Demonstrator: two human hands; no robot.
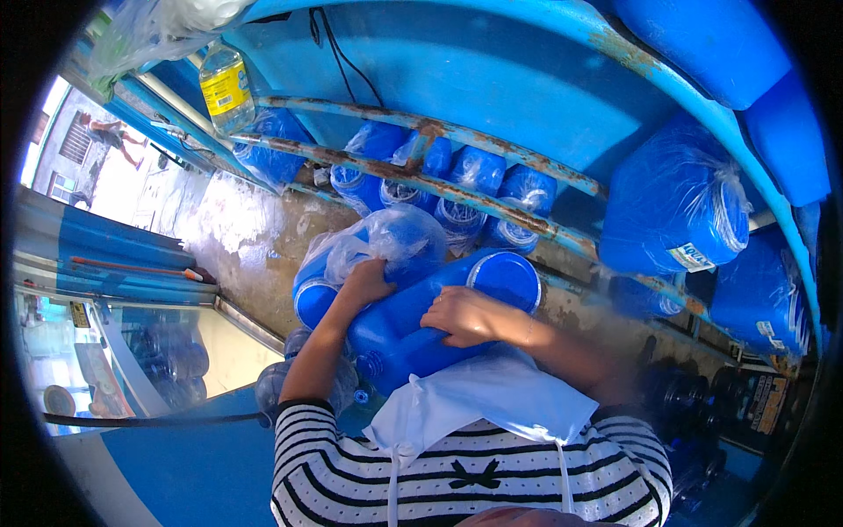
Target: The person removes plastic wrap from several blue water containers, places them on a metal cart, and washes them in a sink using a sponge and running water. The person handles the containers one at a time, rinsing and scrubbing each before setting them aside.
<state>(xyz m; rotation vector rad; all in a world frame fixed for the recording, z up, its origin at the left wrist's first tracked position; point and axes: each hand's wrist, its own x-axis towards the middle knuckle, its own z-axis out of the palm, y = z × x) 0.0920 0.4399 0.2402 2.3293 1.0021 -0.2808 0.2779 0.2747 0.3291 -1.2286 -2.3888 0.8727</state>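
Note:
A blue plastic water container point(408, 323) lies tilted against my front, with a large round blue lid point(506, 282) at its right end and a small threaded spout cap point(370, 362) at its lower left. My right hand point(464, 317) curls over its upper side near the lid, apparently at the handle. Just beyond stands another blue container point(317, 304), draped in clear plastic wrap point(395, 238). My left hand point(369, 283) pinches the bunched wrap, its fingertips partly hidden. A white apron point(487, 395) covers my chest below the nearer container.
Rusty blue metal rails point(421, 170) cross beyond my hands, with several wrapped blue containers point(471, 171) behind them. More wrapped containers point(678, 204) sit on the right rack. Clear round bottles point(303, 379) stand by my left arm. A yellow-labelled bottle point(225, 89) stands upper left; a person point(108, 135) is outside.

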